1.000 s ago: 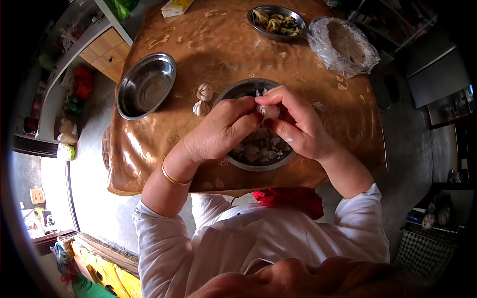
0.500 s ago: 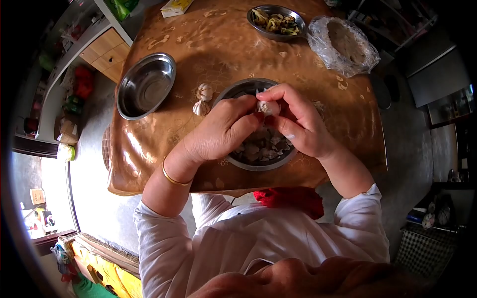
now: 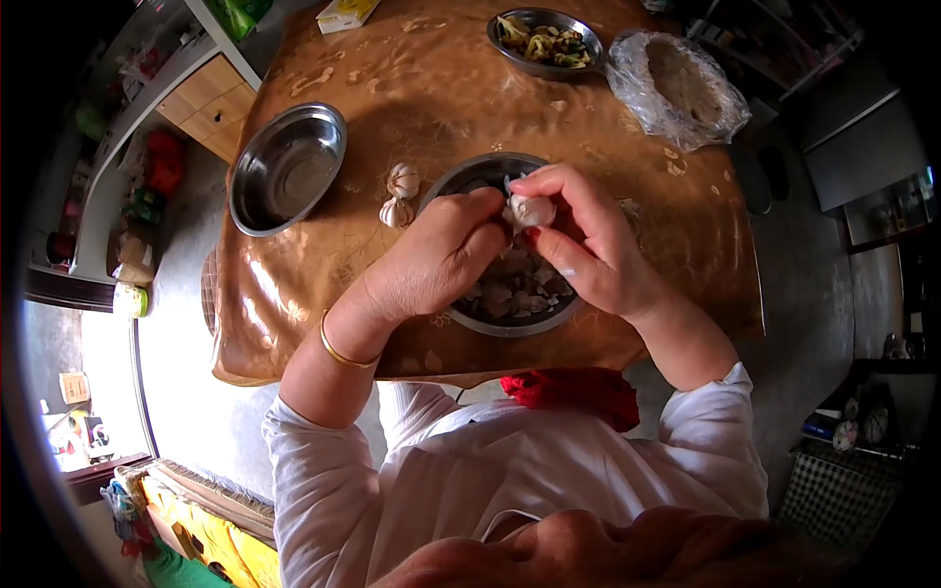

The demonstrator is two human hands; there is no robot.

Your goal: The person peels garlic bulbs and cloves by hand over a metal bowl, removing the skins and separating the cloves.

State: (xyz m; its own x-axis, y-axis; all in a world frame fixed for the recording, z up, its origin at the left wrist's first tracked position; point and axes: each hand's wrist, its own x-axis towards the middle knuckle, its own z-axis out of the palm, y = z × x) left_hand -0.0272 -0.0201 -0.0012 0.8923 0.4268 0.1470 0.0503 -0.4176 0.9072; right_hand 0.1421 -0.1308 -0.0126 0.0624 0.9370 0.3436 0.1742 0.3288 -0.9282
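Note:
My right hand (image 3: pixel 596 243) grips a whitish garlic bulb (image 3: pixel 532 212) between thumb and fingers. Against the bulb's left side, my left hand (image 3: pixel 439 247) is closed in a pinch on papery garlic skin (image 3: pixel 509 196); its fingertips are partly hidden. Both hands are over a steel bowl (image 3: pixel 510 327), which holds loose garlic peelings (image 3: pixel 520 292). To the left of that bowl, two more garlic bulbs (image 3: pixel 400 196) lie on the table.
A second steel bowl (image 3: pixel 257 186) stands at the left on the brown tablecloth (image 3: pixel 431 108). Farther back are a bowl of cooked-looking food (image 3: pixel 547 49) and a plastic-wrapped round container (image 3: pixel 676 93). A yellow-and-white packet (image 3: pixel 346 14) lies at the far edge.
My left fingers have drawn slightly left and curled in, away from the bulb. More of the garlic bulb shows in my right hand, turned a little.

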